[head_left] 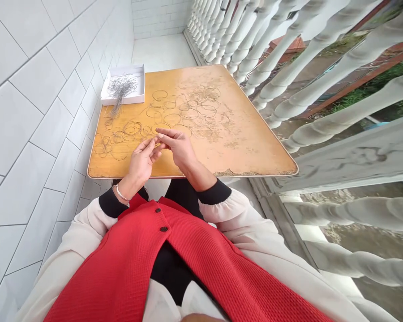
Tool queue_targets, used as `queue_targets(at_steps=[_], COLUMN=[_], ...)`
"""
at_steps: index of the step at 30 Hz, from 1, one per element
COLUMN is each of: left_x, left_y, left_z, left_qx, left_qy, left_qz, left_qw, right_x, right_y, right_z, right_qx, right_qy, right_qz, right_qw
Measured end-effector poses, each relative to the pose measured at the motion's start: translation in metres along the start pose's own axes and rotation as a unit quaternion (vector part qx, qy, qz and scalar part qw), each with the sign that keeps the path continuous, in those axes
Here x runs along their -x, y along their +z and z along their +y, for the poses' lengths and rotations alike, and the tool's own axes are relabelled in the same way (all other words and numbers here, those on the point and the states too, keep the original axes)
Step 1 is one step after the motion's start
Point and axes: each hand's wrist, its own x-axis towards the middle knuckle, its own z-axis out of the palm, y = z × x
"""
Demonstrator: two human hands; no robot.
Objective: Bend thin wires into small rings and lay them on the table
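Note:
My left hand (141,162) and my right hand (176,146) sit close together over the near part of a worn orange-yellow tabletop (242,147), their fingertips meeting. Between them, both pinch a thin metal wire, which is hard to make out against the table. Several thin wire rings (172,119) lie scattered on the tabletop, with the nearest ones (132,128) just beyond and left of my hands. A shallow white cardboard box (134,96) stands at the far left corner, holding a tangled bundle of straight thin wires (121,89), some of which hang over its edge.
A white tiled wall (47,120) runs along the table's left side. White turned balusters of a balcony railing (322,76) stand along the right side. A white floor (163,51) lies beyond the far edge, and the tabletop's near edge is chipped.

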Motion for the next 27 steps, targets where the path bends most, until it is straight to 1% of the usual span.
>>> queue_targets(at_steps=[3, 7, 9, 11, 13, 14, 15, 16, 17, 18, 20, 22, 23, 24, 25, 26, 27], left_x=[0.005, 0.008, 0.008, 0.004, -0.003, -0.006, -0.01, -0.012, -0.014, -0.016, -0.015, -0.013, -0.012, -0.011, -0.011, -0.012, -0.014], left_y=[0.003, -0.003, -0.007, -0.012, -0.016, -0.016, -0.016, -0.015, -0.012, -0.009, -0.001, 0.009, 0.013, 0.017, 0.021, 0.023, 0.024], left_z=[-0.01, -0.015, -0.009, 0.002, 0.018, 0.027, 0.035, 0.042, 0.049, 0.054, 0.061, 0.063, 0.063, 0.062, 0.06, 0.059, 0.058], left_qx=[-0.008, -0.044, -0.089, -0.163, -0.255, -0.307, -0.362, -0.421, -0.481, -0.55, -0.682, -0.769, -0.8, -0.823, -0.839, -0.851, -0.857], left_qy=[-0.02, -0.036, -0.047, -0.036, 0.018, 0.057, 0.112, 0.166, 0.217, 0.247, 0.29, 0.315, 0.321, 0.321, 0.319, 0.316, 0.317], left_qz=[-0.018, -0.047, -0.074, -0.095, -0.085, -0.085, -0.084, -0.094, -0.105, -0.129, -0.176, -0.202, -0.209, -0.215, -0.218, -0.222, -0.224], left_qw=[1.0, 0.997, 0.992, 0.981, 0.963, 0.946, 0.922, 0.887, 0.843, 0.787, 0.648, 0.518, 0.462, 0.417, 0.382, 0.357, 0.339], right_x=[0.009, 0.018, 0.019, 0.021, 0.022, 0.023, 0.024, 0.025, 0.025, 0.025, 0.024, 0.022, 0.021, 0.019, 0.017, 0.015, 0.013], right_y=[-0.01, -0.02, -0.026, -0.032, -0.037, -0.04, -0.041, -0.042, -0.043, -0.043, -0.044, -0.046, -0.047, -0.048, -0.05, -0.052, -0.053], right_z=[0.002, -0.001, -0.005, -0.009, -0.014, -0.015, -0.017, -0.018, -0.019, -0.02, -0.021, -0.022, -0.022, -0.022, -0.022, -0.022, -0.022], right_qx=[0.008, 0.03, 0.082, 0.168, 0.261, 0.299, 0.328, 0.351, 0.37, 0.388, 0.426, 0.461, 0.473, 0.478, 0.477, 0.469, 0.455], right_qy=[-0.01, -0.043, -0.065, -0.095, -0.127, -0.14, -0.151, -0.16, -0.168, -0.175, -0.184, -0.188, -0.19, -0.192, -0.194, -0.195, -0.193], right_qz=[0.018, 0.031, 0.034, 0.032, 0.016, 0.004, -0.01, -0.023, -0.035, -0.044, -0.058, -0.07, -0.075, -0.077, -0.075, -0.069, -0.057], right_qw=[1.0, 0.998, 0.994, 0.981, 0.957, 0.944, 0.932, 0.922, 0.913, 0.904, 0.884, 0.864, 0.857, 0.853, 0.854, 0.859, 0.868])
